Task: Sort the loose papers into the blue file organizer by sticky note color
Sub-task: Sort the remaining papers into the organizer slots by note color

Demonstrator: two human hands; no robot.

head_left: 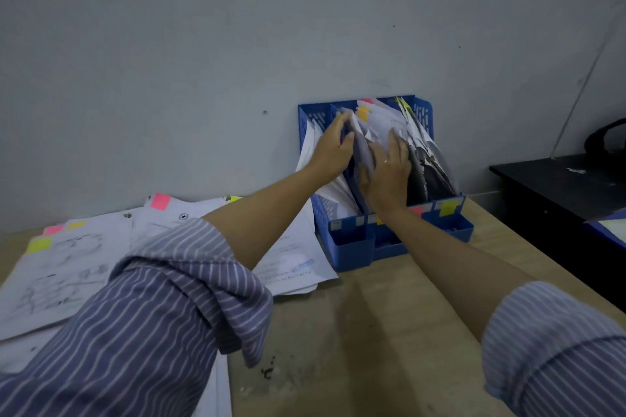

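Note:
The blue file organizer (352,247) stands against the wall at the back of the wooden desk, its slots stuffed with papers; pink and yellow-green sticky labels mark its front. My left hand (330,145) grips the left side of a bundle of papers (364,149) in the middle slot, fingers curled over its top edge. My right hand (389,169) presses flat against the right side of that bundle, fingers straight. Loose papers (78,267) with pink, yellow and green sticky notes lie spread at the left of the desk.
A black side table (559,186) with a dark object on it stands at the right, beside the desk's right edge. A blue folder corner (609,227) shows at the far right. Bare desk wood (372,332) lies in front of the organizer.

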